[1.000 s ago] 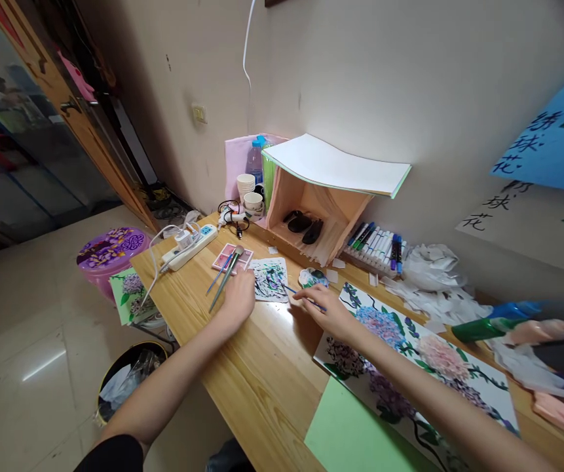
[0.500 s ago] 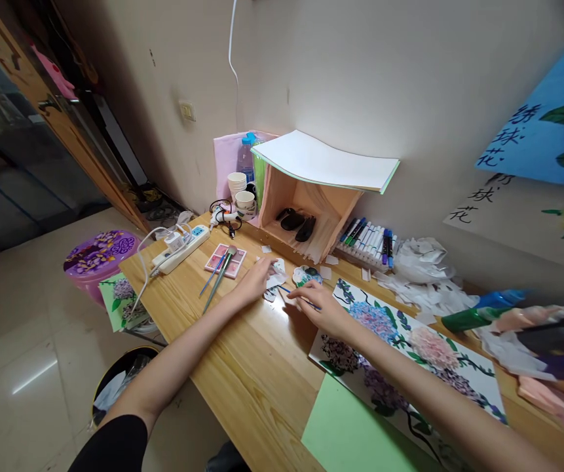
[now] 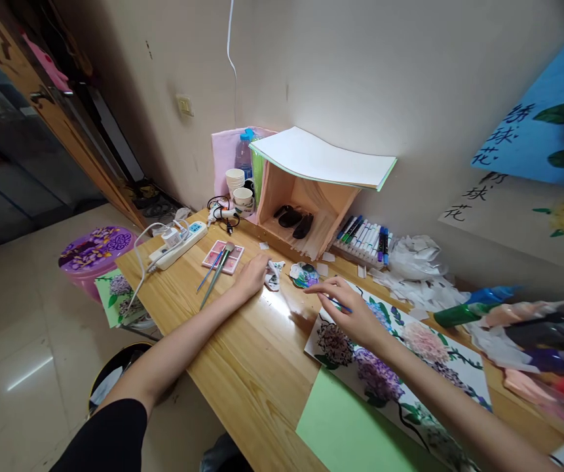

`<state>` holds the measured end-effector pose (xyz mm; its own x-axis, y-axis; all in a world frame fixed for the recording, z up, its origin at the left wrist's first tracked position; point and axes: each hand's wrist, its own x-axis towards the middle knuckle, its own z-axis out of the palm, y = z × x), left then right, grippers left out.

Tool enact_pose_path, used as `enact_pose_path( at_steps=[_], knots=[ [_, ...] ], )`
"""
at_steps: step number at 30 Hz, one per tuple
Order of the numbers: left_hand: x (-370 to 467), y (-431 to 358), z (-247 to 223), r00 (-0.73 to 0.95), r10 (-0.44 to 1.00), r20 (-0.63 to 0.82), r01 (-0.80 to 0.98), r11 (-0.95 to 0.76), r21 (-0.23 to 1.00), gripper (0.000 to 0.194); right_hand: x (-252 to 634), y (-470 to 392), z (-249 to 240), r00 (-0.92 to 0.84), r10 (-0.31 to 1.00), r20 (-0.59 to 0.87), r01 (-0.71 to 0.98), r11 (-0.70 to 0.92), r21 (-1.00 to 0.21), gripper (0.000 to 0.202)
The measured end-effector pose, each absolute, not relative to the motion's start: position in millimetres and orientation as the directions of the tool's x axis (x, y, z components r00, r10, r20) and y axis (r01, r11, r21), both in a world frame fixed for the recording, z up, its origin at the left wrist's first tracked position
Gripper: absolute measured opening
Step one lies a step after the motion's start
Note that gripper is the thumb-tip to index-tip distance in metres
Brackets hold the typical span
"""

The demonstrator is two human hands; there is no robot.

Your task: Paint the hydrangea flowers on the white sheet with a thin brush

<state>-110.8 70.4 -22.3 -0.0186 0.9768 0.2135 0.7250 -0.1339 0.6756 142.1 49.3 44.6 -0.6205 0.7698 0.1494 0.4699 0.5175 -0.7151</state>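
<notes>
My left hand (image 3: 252,278) rests on the table with its fingers closed on a crumpled, paint-stained tissue (image 3: 275,275). In my right hand (image 3: 344,307) a thin blue paintbrush (image 3: 339,305) is pinched between fingers and thumb; its tip does not show clearly. That hand hovers over the upper left part of a painting of hydrangeas (image 3: 380,373) on a white board. Between the two hands lies a small palette (image 3: 304,275) smeared with green, blue and purple paint. A light green sheet (image 3: 345,419) sticks out from under the painting.
Left of my left hand, brushes (image 3: 220,272) lie across a pink colour box (image 3: 232,261). A power strip (image 3: 178,246) sits at the table's left edge. Behind stand a peach box (image 3: 282,187) with sunglasses, paper cups (image 3: 235,178) and markers (image 3: 367,239). Paint tubes (image 3: 466,314) lie right.
My right hand has moved right with the paintbrush, away from the tissue to above the painting. My left hand stays closed on the tissue. The view has shifted slightly.
</notes>
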Motion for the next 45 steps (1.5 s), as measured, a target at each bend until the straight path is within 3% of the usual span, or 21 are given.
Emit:
enact_pose_path(
  at_steps=[4, 10, 12, 14, 19, 25, 32, 41, 45],
  knots=[
    [-113.5, 58.6, -0.1, -0.064, 0.973, 0.221, 0.639, -0.131, 0.758, 0.025, 159.0, 38.1, 60.7, -0.547, 0.818, 0.180, 0.405, 0.447, -0.798, 0.027],
    [-156.6, -34.6, 41.0, -0.340, 0.909, 0.241, 0.430, -0.077, 0.899, 0.022, 131.4, 14.9, 73.1, -0.603, 0.755, 0.256, 0.111, 0.398, -0.911, 0.024],
    [-171.8, -79.0, 44.6, -0.552, 0.821, 0.145, 0.123, -0.092, 0.988, 0.021, 104.7, 2.4, 69.0, -0.639, 0.714, 0.286, -0.014, 0.361, -0.932, 0.024],
    [-181.4, -121.3, 42.2, -0.664, 0.747, 0.035, -0.095, -0.131, 0.987, 0.031, 73.4, -14.4, 62.9, -0.691, 0.652, 0.313, -0.128, 0.316, -0.940, 0.025],
    [-192.4, -196.8, 23.3, -0.749, 0.657, -0.091, -0.351, -0.276, 0.895, 0.037, 0.0, -66.7, 52.3, -0.833, 0.451, 0.321, -0.185, 0.320, -0.929, 0.026],
    [-214.1, -243.4, -2.8, -0.827, 0.528, -0.192, -0.453, -0.425, 0.783, 0.022, -64.9, -118.9, 36.0, -0.892, 0.307, 0.332, -0.174, 0.445, -0.878, 0.026],
    [-240.1, -273.2, -23.5, -0.876, 0.439, -0.201, -0.428, -0.512, 0.745, 0.020, -132.8, -164.8, 9.6, -0.854, 0.063, 0.516, -0.386, 0.589, -0.710, 0.029],
    [-272.1, -288.5, -35.6, -0.904, 0.291, -0.313, -0.425, -0.531, 0.733, 0.010, -166.8, -195.0, -25.2, -0.811, 0.138, 0.568, -0.419, 0.542, -0.729, 0.025],
    [-283.9, -294.3, -43.7, -0.921, 0.214, -0.326, -0.390, -0.527, 0.756, 0.014, -163.4, -194.6, -34.2, -0.806, 0.019, 0.591, -0.468, 0.591, -0.657, 0.023]
  ],
)
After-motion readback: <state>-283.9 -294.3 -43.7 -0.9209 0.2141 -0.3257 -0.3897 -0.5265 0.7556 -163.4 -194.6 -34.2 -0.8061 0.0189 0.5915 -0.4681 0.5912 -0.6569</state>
